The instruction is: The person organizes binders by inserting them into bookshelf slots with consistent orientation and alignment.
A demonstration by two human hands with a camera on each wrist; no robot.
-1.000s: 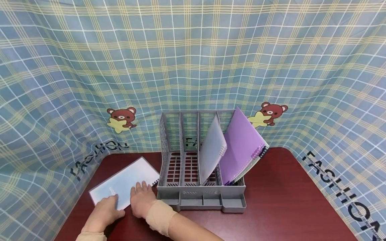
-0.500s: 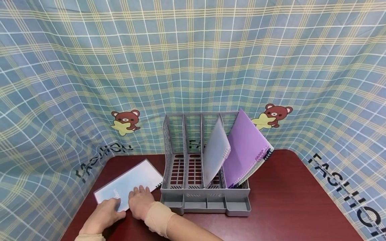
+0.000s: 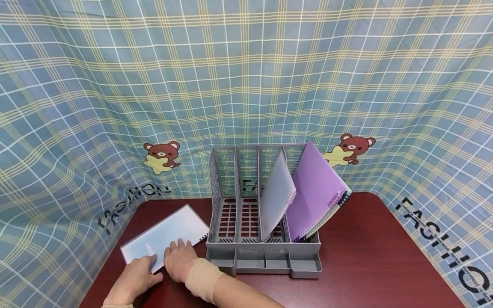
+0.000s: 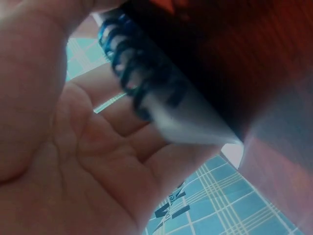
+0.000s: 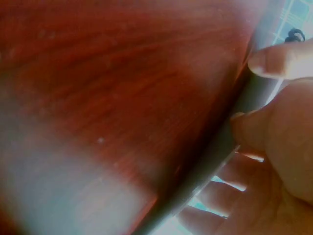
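Note:
A pale blue and white spiral notebook [image 3: 171,231] lies slanted on the table's left side, its far right corner close to the grey file organizer [image 3: 263,247]. My left hand [image 3: 135,276] grips its near left part, fingers over the cover and thumb at the near edge. In the left wrist view, dark binding coils [image 4: 129,63] run between thumb and fingers. My right hand [image 3: 180,259] holds the same near edge farther right, fingers bent over the cover. The right wrist view shows fingertips [image 5: 259,63] on the notebook's edge, which appears as a blurred grey band.
The organizer's right slots hold a translucent spiral notebook [image 3: 277,196] and a purple spiral notebook [image 3: 313,188], leaning outward, with another pale one behind it. Small trays [image 3: 304,263] line its front. A checked curtain [image 3: 246,77] surrounds the dark red table [image 3: 366,252].
The head view has shifted slightly, so the scene sits lower and farther right. The right hand's fingers have drawn in toward the notebook's near edge. The left hand has hardly moved.

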